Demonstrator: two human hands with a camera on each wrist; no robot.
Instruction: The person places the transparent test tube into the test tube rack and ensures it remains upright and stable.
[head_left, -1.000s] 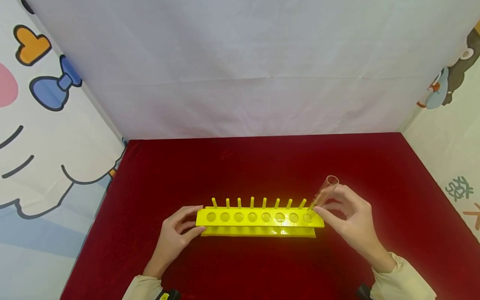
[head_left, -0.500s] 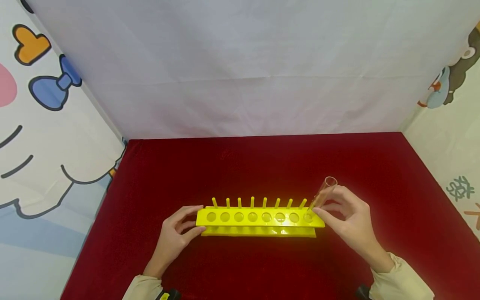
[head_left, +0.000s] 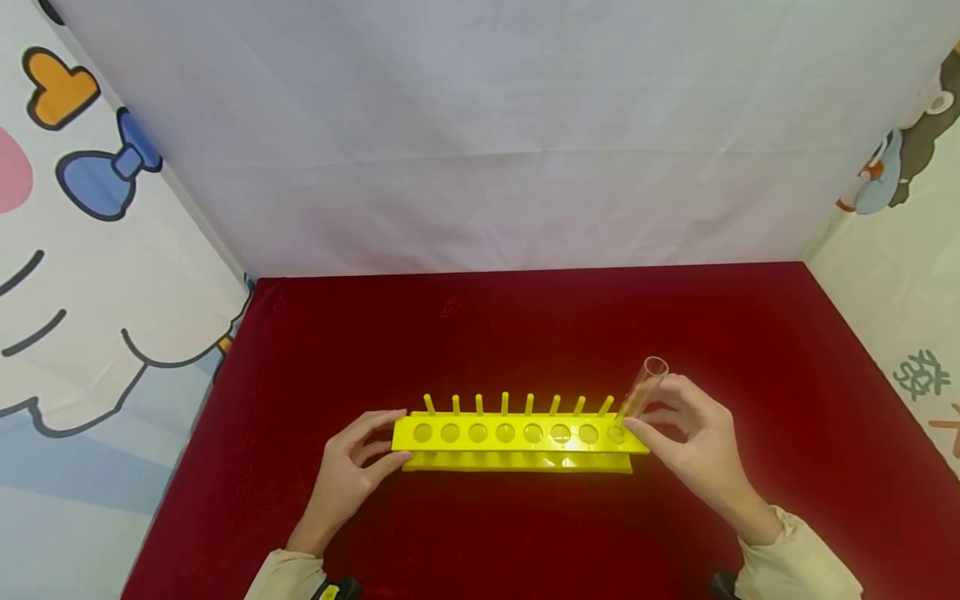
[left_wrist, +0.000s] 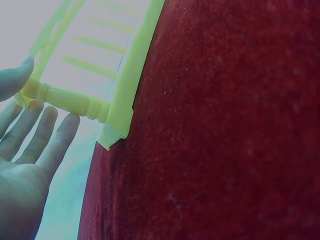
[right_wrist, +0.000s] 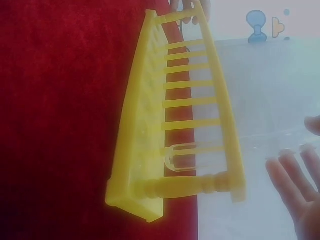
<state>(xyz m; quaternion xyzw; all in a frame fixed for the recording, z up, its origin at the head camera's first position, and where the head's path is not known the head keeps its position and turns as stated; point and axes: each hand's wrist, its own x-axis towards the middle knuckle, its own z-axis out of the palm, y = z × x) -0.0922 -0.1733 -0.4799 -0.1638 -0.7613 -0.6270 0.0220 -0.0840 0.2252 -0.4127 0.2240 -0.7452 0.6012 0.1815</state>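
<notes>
A yellow test tube rack (head_left: 520, 447) with a row of holes and upright pegs stands on the red cloth. At its left end, my left hand (head_left: 352, 471) holds the top plate between thumb and fingers; the left wrist view shows the thumb (left_wrist: 17, 80) on one side and fingertips on the other. My right hand (head_left: 697, 437) pinches a clear glass test tube (head_left: 647, 385) in the rightmost hole. The tube leans to the right, its rim up. In the right wrist view the tube's rounded bottom (right_wrist: 182, 157) hangs below the top plate, above the base.
Dark red cloth (head_left: 517, 333) covers the table around the rack. A white curtain (head_left: 525, 167) rises behind, and printed cartoon panels (head_left: 82, 292) stand at both sides.
My right hand has shifted slightly left, and the test tube's rim has moved left and a little lower, so the tube leans less. My left hand and the rack stay almost still.
</notes>
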